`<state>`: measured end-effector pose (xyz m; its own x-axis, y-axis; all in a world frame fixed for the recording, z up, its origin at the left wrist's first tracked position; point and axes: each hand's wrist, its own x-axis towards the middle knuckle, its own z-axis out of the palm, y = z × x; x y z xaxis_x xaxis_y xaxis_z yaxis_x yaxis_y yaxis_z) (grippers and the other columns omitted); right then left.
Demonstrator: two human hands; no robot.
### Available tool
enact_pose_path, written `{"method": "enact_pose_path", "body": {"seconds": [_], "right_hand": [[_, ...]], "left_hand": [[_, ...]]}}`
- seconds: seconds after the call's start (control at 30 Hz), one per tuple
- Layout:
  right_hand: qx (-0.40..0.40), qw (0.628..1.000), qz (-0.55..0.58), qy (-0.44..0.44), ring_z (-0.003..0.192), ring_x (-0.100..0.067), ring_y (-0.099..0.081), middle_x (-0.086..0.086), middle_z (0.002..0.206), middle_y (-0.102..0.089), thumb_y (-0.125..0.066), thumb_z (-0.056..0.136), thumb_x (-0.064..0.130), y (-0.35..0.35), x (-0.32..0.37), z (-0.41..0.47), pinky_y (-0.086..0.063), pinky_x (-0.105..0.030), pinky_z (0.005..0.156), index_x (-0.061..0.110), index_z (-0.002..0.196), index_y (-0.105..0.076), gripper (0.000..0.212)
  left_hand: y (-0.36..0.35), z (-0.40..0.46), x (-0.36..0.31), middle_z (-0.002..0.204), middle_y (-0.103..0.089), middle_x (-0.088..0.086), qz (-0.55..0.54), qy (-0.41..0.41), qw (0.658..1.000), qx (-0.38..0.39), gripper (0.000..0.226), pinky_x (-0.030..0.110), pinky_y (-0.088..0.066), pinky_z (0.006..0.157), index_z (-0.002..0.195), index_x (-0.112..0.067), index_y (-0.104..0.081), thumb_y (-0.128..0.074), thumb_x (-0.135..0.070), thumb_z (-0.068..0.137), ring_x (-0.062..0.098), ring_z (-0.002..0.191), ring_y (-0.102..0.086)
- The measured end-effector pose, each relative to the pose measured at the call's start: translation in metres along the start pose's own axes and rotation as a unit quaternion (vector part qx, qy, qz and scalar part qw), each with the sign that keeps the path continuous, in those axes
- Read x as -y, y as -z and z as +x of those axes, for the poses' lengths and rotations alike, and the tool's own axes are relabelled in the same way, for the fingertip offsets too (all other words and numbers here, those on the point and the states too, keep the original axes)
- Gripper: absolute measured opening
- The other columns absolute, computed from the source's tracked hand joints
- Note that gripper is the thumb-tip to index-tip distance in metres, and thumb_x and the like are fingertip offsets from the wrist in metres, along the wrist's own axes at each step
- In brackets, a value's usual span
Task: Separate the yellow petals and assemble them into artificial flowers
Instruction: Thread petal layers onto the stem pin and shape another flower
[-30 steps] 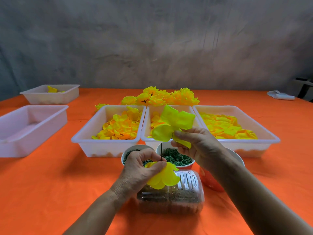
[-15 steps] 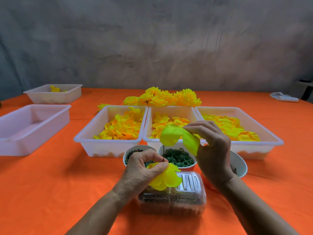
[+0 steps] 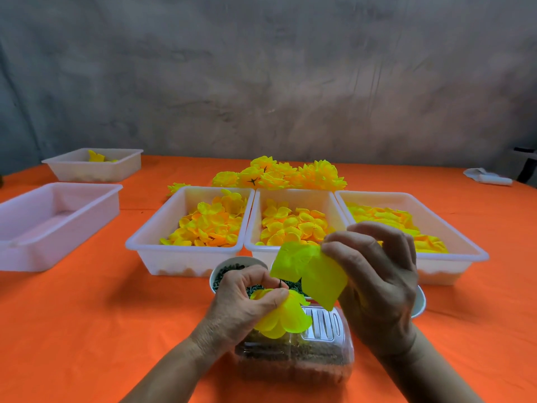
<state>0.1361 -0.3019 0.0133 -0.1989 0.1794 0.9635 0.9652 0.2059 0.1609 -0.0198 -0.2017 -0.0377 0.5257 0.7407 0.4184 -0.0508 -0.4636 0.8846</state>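
1. Two hands busy: the left hand [image 3: 247, 298] pinches a half-made flower [image 3: 283, 318], its dark stem tip [image 3: 279, 284] pointing up
2. The right hand [image 3: 374, 283] pinches a petal piece [image 3: 309, 271] just above and right of that tip, over the table [image 3: 87, 330]

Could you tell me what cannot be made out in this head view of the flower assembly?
- Bowl at the right: its contents are hidden by the right hand.
- Middle bowl, behind the petal piece: almost wholly covered by it.
- Stem tip above the left hand: too small to judge.
- Clear box: its brown contents are blurred by the plastic.
- White object at far right: too small to identify.
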Motion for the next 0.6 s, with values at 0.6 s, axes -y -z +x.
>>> {"method": "enact_pose_path", "body": {"seconds": [0.6], "right_hand": [[0.002, 0.844, 0.306, -0.440, 0.053, 0.003, -0.049, 0.009, 0.061, -0.061, -0.074, 0.074, 0.011, 0.005, 0.010, 0.007, -0.038, -0.011, 0.052, 0.014, 0.075, -0.065, 0.009]], "left_hand": [[0.001, 0.001, -0.002, 0.072, -0.070, -0.003, 0.020, 0.004, 1.000, 0.005, 0.004, 0.013, -0.045, 0.066, 0.063, -0.029, -0.071, -0.072, -0.028, 0.066, -0.001, 0.069, -0.060]]}}
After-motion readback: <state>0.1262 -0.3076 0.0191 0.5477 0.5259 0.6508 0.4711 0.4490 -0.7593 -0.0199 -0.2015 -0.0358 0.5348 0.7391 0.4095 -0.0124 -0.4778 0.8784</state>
